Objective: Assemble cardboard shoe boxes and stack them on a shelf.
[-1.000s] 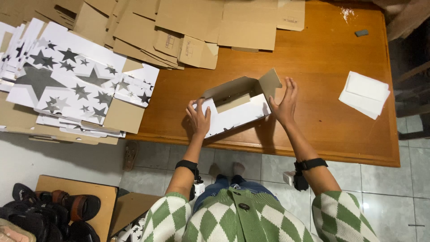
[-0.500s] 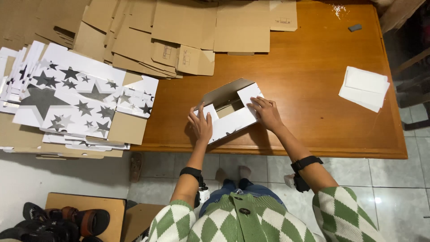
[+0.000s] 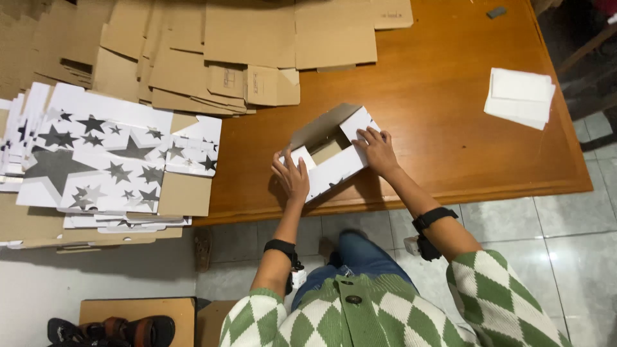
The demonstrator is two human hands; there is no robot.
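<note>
A small cardboard box (image 3: 331, 154), white outside and brown inside, sits half folded near the front edge of the wooden table (image 3: 443, 128). My left hand (image 3: 291, 175) presses on the box's left end flap with fingers spread. My right hand (image 3: 376, 149) lies on the right end flap, pushing it down into the box. Both wrists wear black bands.
A stack of flat white box blanks with black stars (image 3: 109, 160) lies at the left. Plain brown flat blanks (image 3: 225, 51) cover the back. A pile of white sheets (image 3: 519, 96) sits at the right. Sandals (image 3: 112, 331) lie on the floor below.
The right flap that stood up has been folded down under my right hand. The box has turned a little and settled flatter on the table.
</note>
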